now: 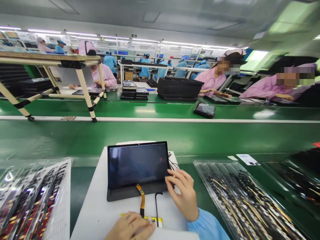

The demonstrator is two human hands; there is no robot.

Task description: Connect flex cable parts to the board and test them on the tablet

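1. Plastic tray, clear [66, 186], far L on green desk [95, 135]: slanted rows of dark strips w/ red bits.
2. Beige pipe rack [83, 90] on desk's far side; pink-clad co-worker [109, 76] sits behind it.
3. White board [87, 213], mid-desk, nearest the wearer, under the tablet & cables.
4. Tablet [138, 165] propped up, leaning back, on dark base at board's rear; screen dark w/ tiny red mark nr R side.
5. L hand [132, 226] at bottom of view, palm down over yellow-edged part [160, 220]; underside hidden, can't tell if it grips or just rests.
6. Device stacks [135, 90] across desk, behind tablet.
7. Orange flex cable [142, 200] from tablet's lower front down to yellow-edged part, just beyond L fingers.
8. Black cable [156, 206], hooked top, just R of it, also down to that part.
9. Black bins [178, 87], stacked, far side.
10. R hand [183, 193], blue sleeve [207, 225], fingers bent, tips at tablet's R edge; can't tell if anything's pinched.
11. Lone device [205, 109], far side, tilted.
12. Second clear tray [200, 168], R: rows of dark & gold strips; white card [247, 158] just behind.
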